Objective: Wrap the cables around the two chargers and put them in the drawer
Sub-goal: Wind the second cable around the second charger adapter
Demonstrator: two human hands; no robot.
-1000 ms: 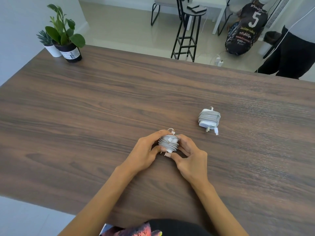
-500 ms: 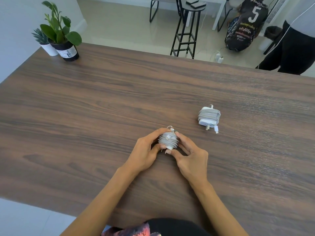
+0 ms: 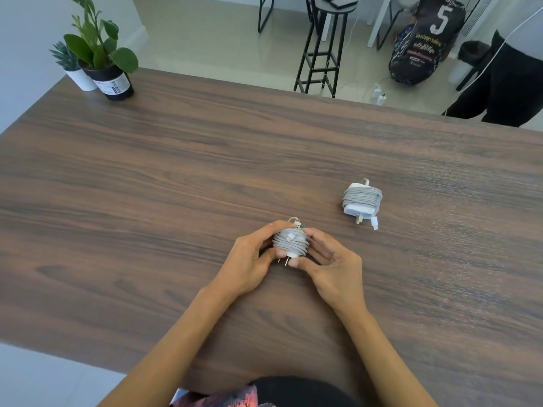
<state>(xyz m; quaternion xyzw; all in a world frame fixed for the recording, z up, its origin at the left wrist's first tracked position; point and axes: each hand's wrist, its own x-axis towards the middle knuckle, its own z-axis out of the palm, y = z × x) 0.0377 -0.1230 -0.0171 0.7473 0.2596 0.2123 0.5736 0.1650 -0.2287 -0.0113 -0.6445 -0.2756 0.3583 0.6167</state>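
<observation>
Fingers and thumbs of the left hand [image 3: 248,261] and right hand [image 3: 332,264] curl round a cable-wrapped charger [image 3: 291,243] — held near the desk's [image 3: 147,186] front edge, forearms angling inward. The second wrapped charger [image 3: 362,201] lies apart, rightward.

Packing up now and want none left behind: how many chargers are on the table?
2. One charger is held in both hands near the table's middle; the other charger lies wrapped to its right. No others visible.

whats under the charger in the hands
The held charger is gripped by the left hand and right hand; beneath it lies wooden table. Contact with the tabletop is hidden by fingers.
</observation>
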